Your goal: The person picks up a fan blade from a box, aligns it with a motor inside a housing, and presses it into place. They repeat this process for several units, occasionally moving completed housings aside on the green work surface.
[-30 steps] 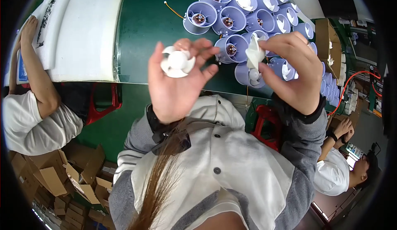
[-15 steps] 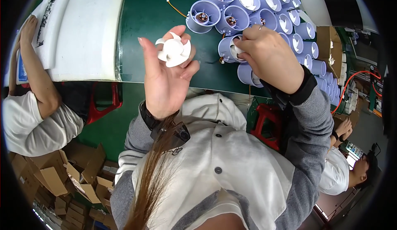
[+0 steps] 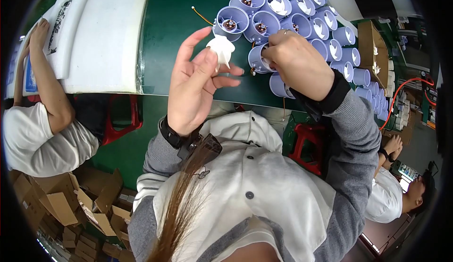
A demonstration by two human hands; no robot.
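Observation:
My left hand (image 3: 196,80) pinches a white fan blade (image 3: 222,49) between thumb and fingers, held over the table's near edge. To its right, my right hand (image 3: 299,61) reaches into the mouth of a lilac cylindrical fan housing (image 3: 257,57) lying tilted on its side. The fingertips are hidden inside that housing, with a bit of white at them. Just below it lies another lilac housing (image 3: 279,86), partly behind my right wrist. Beyond my hands, an upright housing (image 3: 231,22) shows a copper-wound motor and no blade.
Rows of lilac housings (image 3: 332,49), many with white blades, cover the right of the green table (image 3: 174,7). A cardboard box (image 3: 370,49) stands past them. White foam sheeting (image 3: 111,35) lies left, where a co-worker's arm (image 3: 45,68) rests. A red stool (image 3: 306,144) is below the table.
My left hand has turned, and its fan blade went from lying across the fingers to a thumb pinch, shifted right. My right hand stays at the same housing, fingers now deeper inside.

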